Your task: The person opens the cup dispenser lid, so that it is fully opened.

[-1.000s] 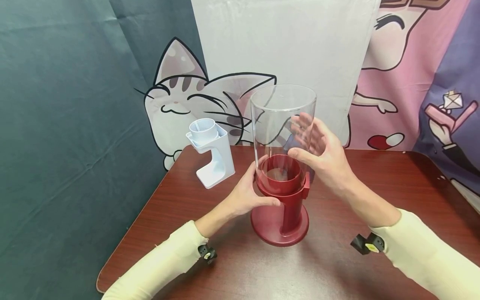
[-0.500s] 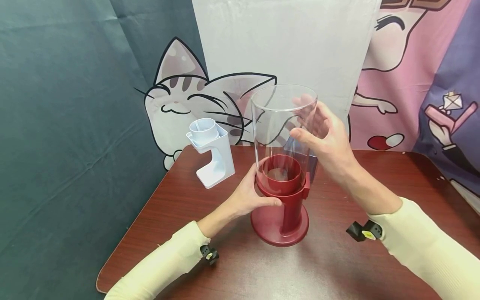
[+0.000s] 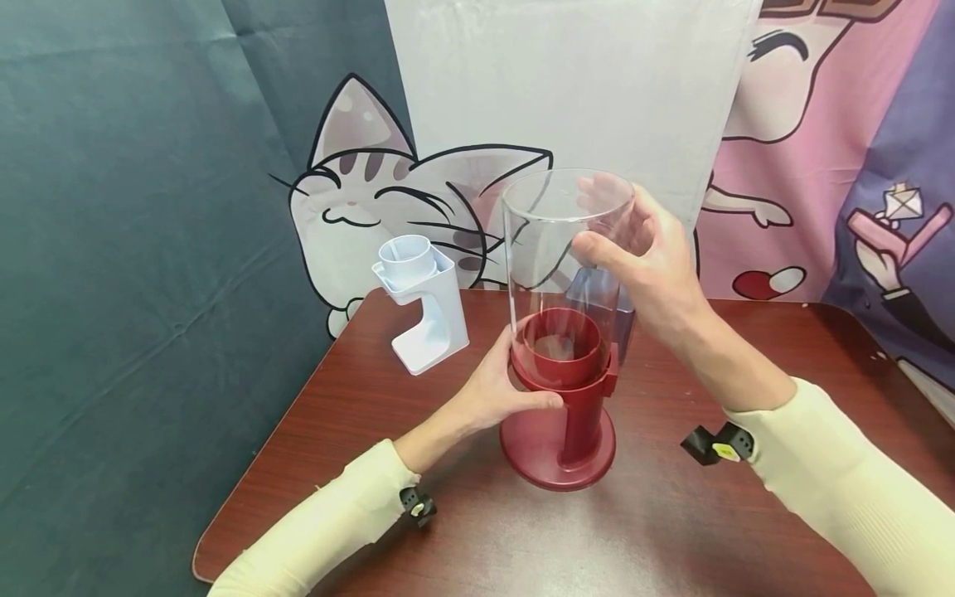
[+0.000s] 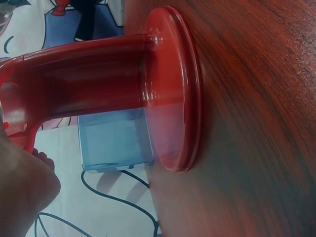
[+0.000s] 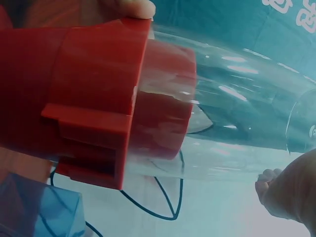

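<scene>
A red dispenser stand [image 3: 584, 427] with a round foot stands upright on the table, its collar bearing a tall clear cylinder [image 3: 540, 249]. Inside the cylinder's lower end shows a red ring [image 3: 563, 356]. My left hand [image 3: 496, 385] grips the collar from the left, thumb across the front and the other fingers hidden behind. Up near the open rim, my right hand [image 3: 660, 269] holds the cylinder's right side, its thumb in front and its fingers curving behind, seen through the clear wall. The right wrist view shows part of that hand beside the cylinder's upper end.
A white stand [image 3: 440, 323] with a round cup-like top is at the back left of the table [image 3: 358, 423]. Behind the red stand is a blue translucent box [image 4: 116, 140]. Cartoon-printed cloth [image 3: 634, 75] hangs along the table's far edge.
My right hand has risen along the clear cylinder toward its rim, and its spread fingers have closed in around it. My left hand keeps its hold on the red collar.
</scene>
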The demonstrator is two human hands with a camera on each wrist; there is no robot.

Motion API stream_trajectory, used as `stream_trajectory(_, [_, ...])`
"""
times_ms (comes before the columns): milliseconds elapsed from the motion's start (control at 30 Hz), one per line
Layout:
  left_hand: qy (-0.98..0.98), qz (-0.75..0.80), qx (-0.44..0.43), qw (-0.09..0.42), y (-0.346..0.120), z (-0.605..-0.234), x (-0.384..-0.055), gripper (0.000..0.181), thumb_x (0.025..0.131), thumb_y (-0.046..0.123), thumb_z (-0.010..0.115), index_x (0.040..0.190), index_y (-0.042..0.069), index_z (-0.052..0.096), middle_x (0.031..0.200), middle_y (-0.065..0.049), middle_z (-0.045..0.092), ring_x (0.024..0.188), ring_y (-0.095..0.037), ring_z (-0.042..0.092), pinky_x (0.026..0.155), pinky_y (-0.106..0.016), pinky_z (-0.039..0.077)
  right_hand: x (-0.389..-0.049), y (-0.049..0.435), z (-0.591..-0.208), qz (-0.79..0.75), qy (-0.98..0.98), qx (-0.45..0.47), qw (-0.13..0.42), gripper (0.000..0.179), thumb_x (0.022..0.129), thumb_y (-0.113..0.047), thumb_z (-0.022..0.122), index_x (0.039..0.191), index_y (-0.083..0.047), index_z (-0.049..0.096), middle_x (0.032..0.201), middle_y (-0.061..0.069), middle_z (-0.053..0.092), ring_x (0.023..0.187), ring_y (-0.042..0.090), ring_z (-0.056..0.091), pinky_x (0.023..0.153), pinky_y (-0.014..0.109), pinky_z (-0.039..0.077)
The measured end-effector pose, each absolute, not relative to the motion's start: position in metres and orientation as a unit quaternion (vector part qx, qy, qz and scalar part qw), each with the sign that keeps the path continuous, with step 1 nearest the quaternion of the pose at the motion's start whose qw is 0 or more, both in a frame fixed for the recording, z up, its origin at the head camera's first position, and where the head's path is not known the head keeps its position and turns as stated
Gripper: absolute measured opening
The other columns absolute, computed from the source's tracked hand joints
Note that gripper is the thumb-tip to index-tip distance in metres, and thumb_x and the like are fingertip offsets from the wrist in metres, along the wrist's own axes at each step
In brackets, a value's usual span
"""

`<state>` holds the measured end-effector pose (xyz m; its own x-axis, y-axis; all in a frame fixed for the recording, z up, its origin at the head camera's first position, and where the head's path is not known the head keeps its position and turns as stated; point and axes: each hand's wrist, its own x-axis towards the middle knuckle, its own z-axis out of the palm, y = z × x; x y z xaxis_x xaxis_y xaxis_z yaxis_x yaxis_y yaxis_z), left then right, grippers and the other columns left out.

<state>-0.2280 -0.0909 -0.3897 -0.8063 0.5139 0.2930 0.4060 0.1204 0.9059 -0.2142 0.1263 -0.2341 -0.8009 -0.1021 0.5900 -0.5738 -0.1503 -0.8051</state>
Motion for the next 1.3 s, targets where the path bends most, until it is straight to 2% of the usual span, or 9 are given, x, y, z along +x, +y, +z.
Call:
stream_trajectory(133, [0.745,0.592,0.303,0.05,-0.0907,-0.3895,-0.2276,0.098,0.082,0.024,0.089,0.16,0.031,0.032,0.153,0.003,0.053,0.136,-0.016,0.054,0.101,-0.037,0.057,-0.2143,0.1261,-0.2317,0.69,-0.651,0.263,0.177,0.059,0.092,-0.014,0.078,0.147,-0.007,0.059,0.131,0.014,0.067,0.105,0.024,0.064,0.085,0.025,0.054])
stream_trajectory(233, [0.746,0.591,0.303,0.05,-0.0908,-0.3893,-0.227,0.097,0.082,0.024,0.088,0.161,0.03,0.032,0.151,0.004,0.054,0.135,-0.017,0.055,0.101,-0.037,0.058,-0.2138,0.1253,-0.2309,0.685,-0.655,0.262,0.182,0.057,0.092,-0.015,0.078,0.146,-0.007,0.06,0.128,0.014,0.068,0.103,0.024,0.064,0.081,0.027,0.053])
stream_trajectory(433, [0.748,0.589,0.301,0.047,-0.0904,-0.3893,-0.2267,0.096,0.082,0.026,0.089,0.16,0.03,0.034,0.149,0.003,0.056,0.134,-0.021,0.057,0.098,-0.036,0.059,-0.2096,0.1243,-0.2305,0.691,-0.647,0.265,0.184,0.061,0.091,-0.009,0.078,0.148,-0.004,0.057,0.135,0.012,0.067,0.106,0.026,0.065,0.087,0.026,0.053])
stream_trajectory(633, [0.742,0.595,0.305,0.05,-0.09,-0.3894,-0.2275,0.095,0.083,0.024,0.089,0.16,0.03,0.034,0.151,-0.003,0.055,0.135,-0.022,0.057,0.099,-0.036,0.058,-0.2071,0.1238,-0.2297,0.699,-0.639,0.265,0.181,0.062,0.09,-0.009,0.079,0.148,-0.004,0.057,0.135,0.013,0.067,0.108,0.024,0.065,0.09,0.025,0.053])
stream_trajectory(800, [0.741,0.597,0.302,0.051,-0.09,-0.39,-0.2268,0.094,0.083,0.024,0.088,0.16,0.029,0.034,0.15,0.001,0.056,0.135,-0.024,0.057,0.1,-0.036,0.058,-0.2091,0.1238,-0.2297,0.697,-0.642,0.261,0.185,0.059,0.091,-0.011,0.078,0.146,-0.005,0.06,0.132,0.013,0.068,0.107,0.023,0.064,0.083,0.025,0.052])
stream_trajectory(933, [0.745,0.593,0.302,0.045,-0.09,-0.3911,-0.2265,0.094,0.083,0.026,0.088,0.16,0.029,0.034,0.149,0.003,0.056,0.134,-0.02,0.057,0.1,-0.04,0.058,-0.2123,0.124,-0.2302,0.7,-0.637,0.263,0.187,0.054,0.091,-0.011,0.077,0.143,-0.006,0.062,0.129,0.013,0.069,0.101,0.022,0.065,0.076,0.026,0.052])
stream_trajectory(1133, [0.744,0.592,0.308,0.038,-0.0893,-0.3913,-0.2264,0.095,0.083,0.027,0.088,0.16,0.03,0.033,0.15,0.002,0.055,0.133,-0.016,0.057,0.102,-0.042,0.057,-0.2147,0.1236,-0.23,0.727,-0.609,0.266,0.172,0.053,0.092,-0.005,0.073,0.143,-0.001,0.059,0.136,0.014,0.067,0.107,0.021,0.065,0.085,0.026,0.056])
stream_trajectory(1300, [0.746,0.588,0.31,0.037,-0.0888,-0.3909,-0.2259,0.096,0.082,0.028,0.088,0.16,0.03,0.033,0.151,0.0,0.054,0.134,-0.018,0.056,0.101,-0.038,0.057,-0.2106,0.123,-0.2297,0.73,-0.606,0.265,0.173,0.055,0.092,-0.002,0.072,0.145,-0.001,0.058,0.137,0.014,0.066,0.111,0.024,0.064,0.085,0.027,0.055])
